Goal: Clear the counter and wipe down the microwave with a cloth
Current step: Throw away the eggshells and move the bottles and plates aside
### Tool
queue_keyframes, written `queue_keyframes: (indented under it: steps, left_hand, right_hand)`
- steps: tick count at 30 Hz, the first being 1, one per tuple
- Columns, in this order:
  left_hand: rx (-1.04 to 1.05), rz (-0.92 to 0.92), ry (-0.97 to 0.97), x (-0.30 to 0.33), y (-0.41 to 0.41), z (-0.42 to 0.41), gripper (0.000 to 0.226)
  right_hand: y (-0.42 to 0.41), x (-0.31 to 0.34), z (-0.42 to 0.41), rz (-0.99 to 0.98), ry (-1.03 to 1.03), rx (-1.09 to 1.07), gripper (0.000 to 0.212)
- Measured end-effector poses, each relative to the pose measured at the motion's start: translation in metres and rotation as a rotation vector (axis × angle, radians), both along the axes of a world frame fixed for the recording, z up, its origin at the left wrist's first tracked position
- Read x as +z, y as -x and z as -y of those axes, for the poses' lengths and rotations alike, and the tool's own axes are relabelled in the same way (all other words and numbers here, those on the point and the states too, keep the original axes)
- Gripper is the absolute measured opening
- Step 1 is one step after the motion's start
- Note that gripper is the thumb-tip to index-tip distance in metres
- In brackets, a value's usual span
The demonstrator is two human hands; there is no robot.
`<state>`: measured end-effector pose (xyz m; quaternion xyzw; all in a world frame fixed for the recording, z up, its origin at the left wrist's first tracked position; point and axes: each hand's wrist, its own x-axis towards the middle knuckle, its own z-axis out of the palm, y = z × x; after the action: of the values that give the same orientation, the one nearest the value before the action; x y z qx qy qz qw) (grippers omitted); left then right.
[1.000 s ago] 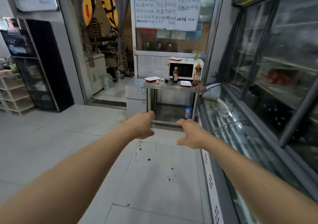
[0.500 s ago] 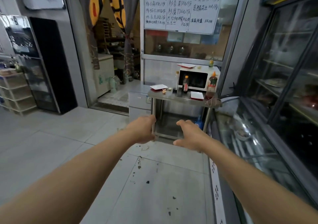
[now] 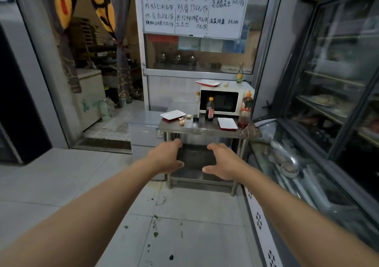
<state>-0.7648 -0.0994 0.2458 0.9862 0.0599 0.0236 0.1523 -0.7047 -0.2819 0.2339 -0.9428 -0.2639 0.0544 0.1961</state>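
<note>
A white microwave (image 3: 220, 101) stands at the back of a steel counter (image 3: 196, 127) ahead. In front of it are a dark sauce bottle (image 3: 209, 109), a red sauce bottle (image 3: 245, 110), two white plates with red rims (image 3: 172, 115) (image 3: 227, 123), eggshell bits (image 3: 181, 120) and a brown cloth (image 3: 249, 131) at the right corner. Another plate (image 3: 208, 82) and a green bottle (image 3: 240, 73) sit on top of the microwave. My left hand (image 3: 167, 157) and right hand (image 3: 222, 162) are stretched out in the air, empty, fingers relaxed, well short of the counter.
A glass display case (image 3: 297, 176) runs along the right, with tall glass-door fridges (image 3: 338, 78) behind it. A low white cabinet (image 3: 143, 131) adjoins the counter's left. A curtained doorway (image 3: 98, 61) opens at the left. The tiled floor (image 3: 184, 225) has dark spots.
The view has come closer to the counter and microwave, which now look larger. Both hands stay held out in front, empty.
</note>
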Motion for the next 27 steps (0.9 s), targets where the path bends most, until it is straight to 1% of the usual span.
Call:
queue_keyframes:
  steps: [6,11,15,20,27]
  left_hand:
    - [-0.008,-0.027,0.030,-0.017,-0.068,-0.050,0.055]
    - [0.003,-0.046,0.071,-0.029,-0.126,-0.083,0.049]
    - [0.001,-0.069,0.105,-0.035,-0.181,-0.104,0.045]
    - [0.039,-0.044,0.115,-0.036,-0.272,-0.129,0.047]
    - [0.106,-0.068,0.115,-0.055,-0.378,-0.154,0.050]
  right_hand:
    - [-0.063,-0.006,-0.047,-0.022,0.017,-0.007,0.077]
    - [-0.128,-0.017,-0.079,-0.033,0.021,-0.002,0.079]
    - [-0.194,-0.023,-0.102,-0.025,-0.005,0.015,0.077]
    - [-0.290,-0.025,-0.125,-0.013,-0.012,0.038,0.071]
    - [-0.405,-0.029,-0.153,-0.039,0.036,0.070,0.071]
